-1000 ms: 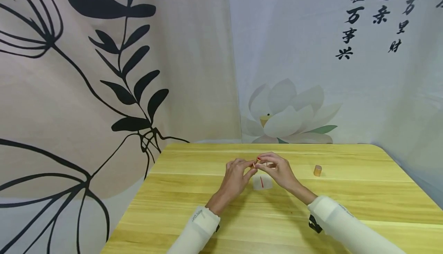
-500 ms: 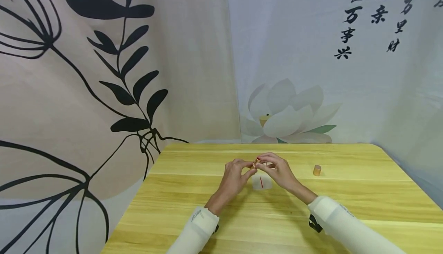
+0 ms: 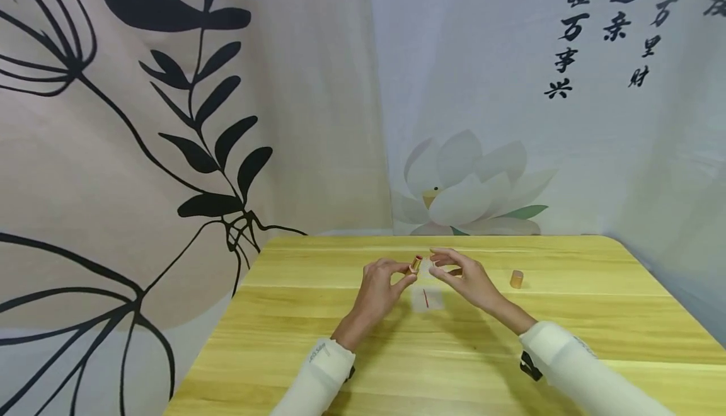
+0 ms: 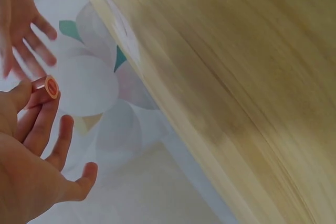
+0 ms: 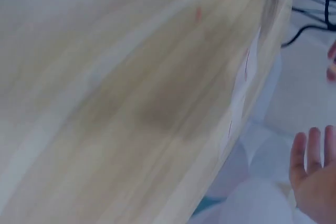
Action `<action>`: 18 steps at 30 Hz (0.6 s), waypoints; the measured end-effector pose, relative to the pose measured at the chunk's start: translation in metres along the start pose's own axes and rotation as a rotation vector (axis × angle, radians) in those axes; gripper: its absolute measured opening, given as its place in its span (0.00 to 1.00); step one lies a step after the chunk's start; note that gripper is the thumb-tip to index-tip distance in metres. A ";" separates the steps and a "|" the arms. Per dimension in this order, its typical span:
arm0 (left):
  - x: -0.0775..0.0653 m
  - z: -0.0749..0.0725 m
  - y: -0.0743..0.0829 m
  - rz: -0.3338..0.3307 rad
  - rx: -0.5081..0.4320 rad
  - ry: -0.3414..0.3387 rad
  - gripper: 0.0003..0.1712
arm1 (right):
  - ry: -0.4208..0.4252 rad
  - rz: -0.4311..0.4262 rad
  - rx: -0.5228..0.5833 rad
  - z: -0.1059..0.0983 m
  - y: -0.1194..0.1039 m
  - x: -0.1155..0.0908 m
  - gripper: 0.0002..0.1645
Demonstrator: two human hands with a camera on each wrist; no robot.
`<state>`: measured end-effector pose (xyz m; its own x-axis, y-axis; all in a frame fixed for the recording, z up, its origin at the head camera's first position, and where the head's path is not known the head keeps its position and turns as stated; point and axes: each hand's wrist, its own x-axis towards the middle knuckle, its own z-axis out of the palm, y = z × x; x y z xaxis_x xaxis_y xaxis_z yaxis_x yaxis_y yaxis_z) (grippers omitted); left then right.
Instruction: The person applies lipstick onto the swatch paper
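Note:
My left hand (image 3: 375,291) pinches a gold lipstick (image 3: 416,265) between thumb and fingers above the table, its red tip pointing up. In the left wrist view the lipstick's round base (image 4: 51,87), with a red label, faces the camera. My right hand (image 3: 469,282) is just right of the lipstick, apart from it, its fingers spread and holding nothing. Below the hands lies a white paper piece (image 3: 434,300) with a red streak on it. The copper-gold cap (image 3: 516,279) stands upright on the table, right of my right hand.
The wooden table (image 3: 420,365) has its far edge just beyond the hands. Another pale paper piece (image 3: 425,269) lies farther back, partly behind the lipstick and right hand. A printed cloth backdrop (image 3: 329,120) hangs behind the table.
My right hand has let go of the lipstick and moved right, its fingers parting. The left hand still holds the lipstick, now in plainer sight. The cap stays put.

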<state>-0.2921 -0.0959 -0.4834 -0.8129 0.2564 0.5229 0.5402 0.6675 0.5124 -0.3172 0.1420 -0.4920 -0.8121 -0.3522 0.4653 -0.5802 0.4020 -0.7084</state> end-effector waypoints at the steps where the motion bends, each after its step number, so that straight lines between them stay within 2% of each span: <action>1: 0.000 0.000 -0.001 -0.004 -0.002 0.007 0.14 | 0.014 -0.005 -0.027 -0.007 0.004 -0.001 0.26; 5: 0.000 0.000 -0.004 -0.021 -0.013 0.011 0.15 | 0.071 -0.037 -0.164 -0.039 0.027 -0.012 0.21; 8: 0.000 0.000 -0.006 -0.023 -0.014 0.013 0.15 | 0.077 -0.036 -0.264 -0.062 0.045 -0.024 0.21; 13: -0.001 0.000 -0.007 -0.025 -0.020 0.011 0.14 | 0.028 0.050 -0.360 -0.092 0.072 -0.043 0.23; 18: -0.004 0.001 -0.010 -0.023 -0.025 0.003 0.13 | -0.011 0.122 -0.394 -0.107 0.085 -0.055 0.25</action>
<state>-0.2944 -0.1027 -0.4910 -0.8246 0.2393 0.5126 0.5267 0.6555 0.5412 -0.3279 0.2857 -0.5212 -0.8767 -0.2902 0.3837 -0.4613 0.7333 -0.4994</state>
